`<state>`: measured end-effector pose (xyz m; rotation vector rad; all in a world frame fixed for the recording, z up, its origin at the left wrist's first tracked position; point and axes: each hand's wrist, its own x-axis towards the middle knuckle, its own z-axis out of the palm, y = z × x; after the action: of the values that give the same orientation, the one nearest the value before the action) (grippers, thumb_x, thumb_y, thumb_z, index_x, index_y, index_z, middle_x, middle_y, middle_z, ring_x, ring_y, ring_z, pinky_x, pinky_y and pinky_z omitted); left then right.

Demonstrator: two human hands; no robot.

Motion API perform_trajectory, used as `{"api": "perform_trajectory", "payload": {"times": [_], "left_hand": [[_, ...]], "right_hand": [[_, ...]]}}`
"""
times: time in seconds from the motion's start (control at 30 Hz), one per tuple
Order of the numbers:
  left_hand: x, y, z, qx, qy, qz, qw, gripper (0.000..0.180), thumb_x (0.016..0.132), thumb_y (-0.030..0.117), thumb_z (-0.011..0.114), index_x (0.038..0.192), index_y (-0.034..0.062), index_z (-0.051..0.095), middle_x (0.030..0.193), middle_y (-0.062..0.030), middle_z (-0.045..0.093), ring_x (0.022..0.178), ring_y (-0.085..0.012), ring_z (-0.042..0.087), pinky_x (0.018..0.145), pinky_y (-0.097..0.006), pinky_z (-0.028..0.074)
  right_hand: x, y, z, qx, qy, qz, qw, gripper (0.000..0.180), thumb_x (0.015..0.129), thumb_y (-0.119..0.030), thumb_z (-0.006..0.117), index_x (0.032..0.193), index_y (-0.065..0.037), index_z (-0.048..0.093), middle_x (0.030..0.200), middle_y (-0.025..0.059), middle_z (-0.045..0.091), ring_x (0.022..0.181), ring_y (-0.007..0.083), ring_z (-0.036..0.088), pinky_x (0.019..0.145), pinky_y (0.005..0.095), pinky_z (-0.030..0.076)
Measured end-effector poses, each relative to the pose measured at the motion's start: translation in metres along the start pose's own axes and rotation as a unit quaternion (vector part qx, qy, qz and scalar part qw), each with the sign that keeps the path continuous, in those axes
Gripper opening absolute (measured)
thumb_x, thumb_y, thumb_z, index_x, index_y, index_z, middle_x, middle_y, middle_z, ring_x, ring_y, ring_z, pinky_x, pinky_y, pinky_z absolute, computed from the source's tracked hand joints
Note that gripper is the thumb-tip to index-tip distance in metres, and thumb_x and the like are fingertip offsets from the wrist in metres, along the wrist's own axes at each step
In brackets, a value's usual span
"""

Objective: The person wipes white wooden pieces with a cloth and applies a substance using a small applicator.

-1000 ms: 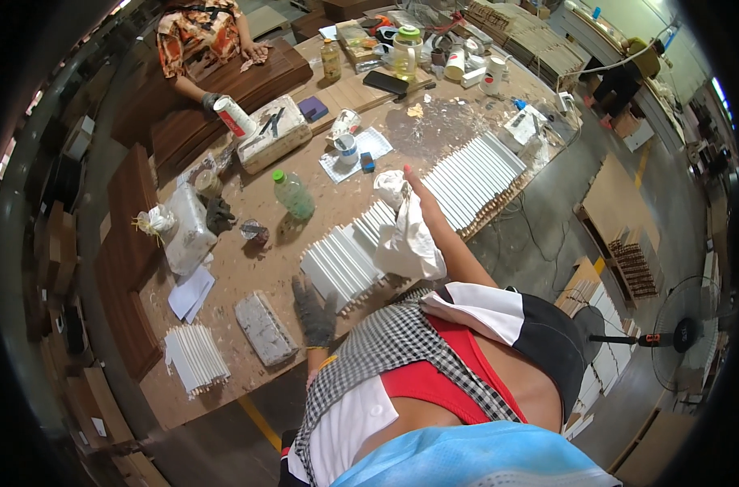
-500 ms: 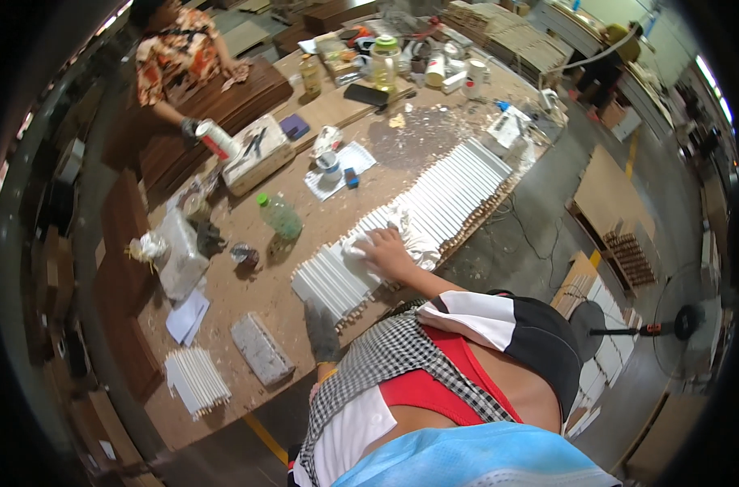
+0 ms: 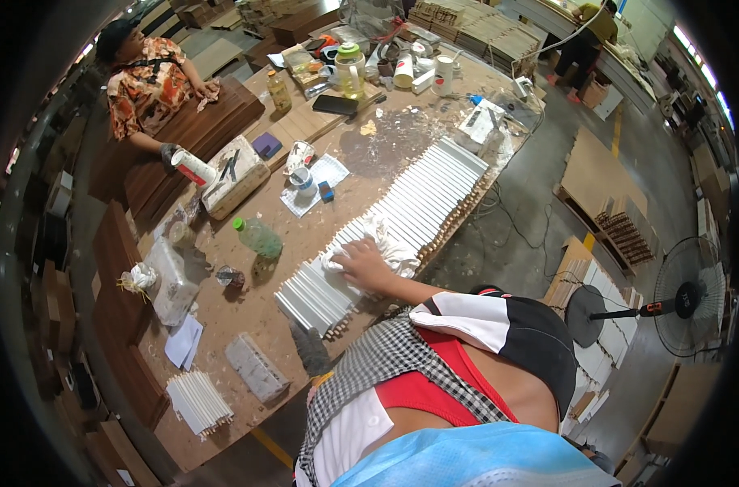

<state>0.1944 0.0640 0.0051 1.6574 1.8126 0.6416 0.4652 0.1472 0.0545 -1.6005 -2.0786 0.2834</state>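
My bare right hand (image 3: pixel 365 265) presses a bunched white cloth (image 3: pixel 392 250) onto a long row of white rods (image 3: pixel 422 195) with bare wooden ends. Its fingers are bent over the near part of the cloth. The rods lie side by side along the table's near edge, and those at the left end sit less evenly. My left hand (image 3: pixel 310 351), in a dark grey glove, lies beside the row's near left end. Its fingers look stretched out, holding nothing visible.
On the worktable (image 3: pixel 215 316) are a green-capped bottle (image 3: pixel 258 239), a wrapped block (image 3: pixel 257 367), a smaller rod stack (image 3: pixel 199 403) and a cup (image 3: pixel 303 180). Across it, a co-worker (image 3: pixel 146 89) touches a white can (image 3: pixel 193 168). A fan (image 3: pixel 686 299) stands at right.
The whole view has shifted, so the table sits further left. My left hand has drawn slightly back from the rod ends. My right hand stays on the cloth at about the same rods.
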Motion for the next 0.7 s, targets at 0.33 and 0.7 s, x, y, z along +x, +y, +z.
{"api": "perform_trajectory", "payload": {"times": [0.33,0.7], "left_hand": [[-0.018,-0.017,-0.01,0.035,0.007,0.021,0.999,0.057,0.102,0.034,0.051,0.148,0.0026,0.041,0.149,-0.0275,0.041,0.137,-0.0433,0.041,0.113,-0.047,0.035],[-0.017,-0.048,-0.052,-0.091,0.17,-0.068,0.979,0.045,0.092,0.006,0.057,0.137,0.0075,0.055,0.132,-0.0186,0.062,0.121,-0.0339,0.06,0.104,-0.04,0.045]], "right_hand": [[-0.002,0.0,0.016,-0.004,-0.022,-0.005,1.0,0.049,0.084,-0.031,0.071,0.129,-0.018,0.059,0.13,0.0153,0.057,0.125,0.035,0.049,0.112,0.0589,0.024],[0.038,-0.01,-0.003,0.089,0.044,0.004,0.995,0.051,0.083,0.008,0.062,0.129,-0.013,0.064,0.112,0.0205,0.063,0.093,0.0392,0.063,0.08,0.0436,0.052]]}}
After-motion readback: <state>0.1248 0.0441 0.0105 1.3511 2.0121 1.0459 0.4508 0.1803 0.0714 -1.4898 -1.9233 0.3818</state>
